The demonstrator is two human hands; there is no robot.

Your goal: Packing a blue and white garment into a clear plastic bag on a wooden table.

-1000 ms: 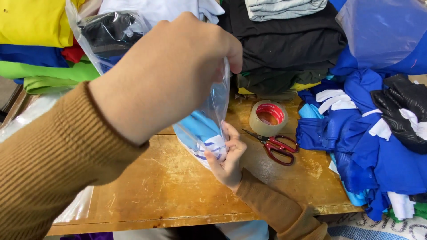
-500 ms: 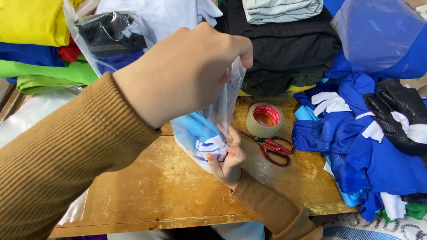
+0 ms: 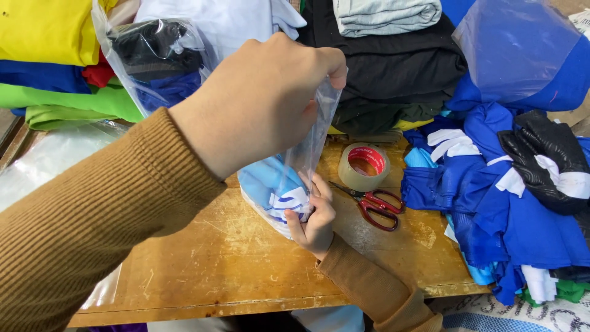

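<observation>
clear plastic bag point(image 3: 307, 154) holding a light blue garment point(image 3: 270, 184) is standing above the desk point(image 3: 233, 258), left hand point(image 3: 264, 104) pinching its top edge shut, right hand point(image 3: 313, 221) gripping the lower corner; steadying both ends is advisable.

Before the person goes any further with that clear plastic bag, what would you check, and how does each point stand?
1. Left hand pinches the clear plastic bag at its top: ok.
2. Right hand supports the bag's lower part: ok.
3. Light blue and white folded garment fully inside: cannot tell.
4. Roll of clear packing tape close by on the wooden table: ok.
5. Red-handled scissors lying apart from the bag: ok.
</observation>
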